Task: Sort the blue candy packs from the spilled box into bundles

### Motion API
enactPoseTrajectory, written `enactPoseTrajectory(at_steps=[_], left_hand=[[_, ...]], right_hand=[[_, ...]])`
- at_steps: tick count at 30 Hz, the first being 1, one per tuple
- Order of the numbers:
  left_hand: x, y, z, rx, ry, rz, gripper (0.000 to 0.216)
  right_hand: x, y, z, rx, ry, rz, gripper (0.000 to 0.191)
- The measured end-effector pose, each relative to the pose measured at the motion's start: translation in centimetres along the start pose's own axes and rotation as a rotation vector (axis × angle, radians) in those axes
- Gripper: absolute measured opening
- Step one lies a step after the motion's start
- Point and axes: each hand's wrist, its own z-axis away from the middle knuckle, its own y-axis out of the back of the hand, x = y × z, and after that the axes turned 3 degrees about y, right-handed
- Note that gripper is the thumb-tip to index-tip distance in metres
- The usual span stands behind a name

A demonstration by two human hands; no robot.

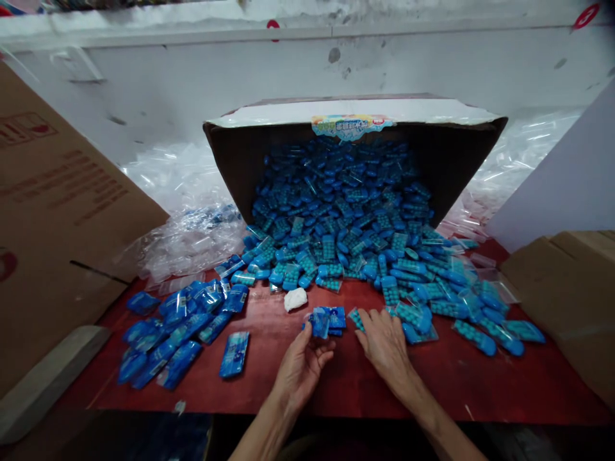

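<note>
My left hand is low at the centre of the red table, its thumb and fingers pinched on a small blue packet in clear wrap. Just right of it my right hand lies palm down, fingers spread, fingertips touching a blue packet at the edge of the loose pile. A few more blue packets lie between the two hands. A tipped cardboard box behind them spills several blue toys onto the table.
A heap of bagged blue packets lies at the left. Clear plastic bags pile up behind it. A white crumpled scrap sits mid-table. Cardboard boxes stand at the left and right. A white wall is behind.
</note>
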Motion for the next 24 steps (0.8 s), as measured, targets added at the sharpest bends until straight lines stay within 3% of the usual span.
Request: enactPoseTrajectory(at_steps=[5, 8, 18, 24], left_hand=[[-0.3, 0.1, 0.0, 0.013, -0.005, -0.035, 0.016], [-0.5, -0.2, 0.0, -0.002, -0.029, -0.047, 0.018], [-0.7, -0.4, 0.3, -0.054, -0.096, -0.037, 0.026], [-0.6, -0.3, 0.2, -0.11, -0.103, -0.018, 0.022]], right_hand=[[-0.2, 3.2, -0.5, 0.073, 0.044, -0.457, 0.03], [-1.2, 4.9, -0.3, 0.079, 0.151, -0.578, 0.034], [-2.6, 3.9, 0.8, 0.066, 0.183, -0.39, 0.037], [-2.5, 4.3, 0.9, 0.002, 0.195, -0.416, 0.038]])
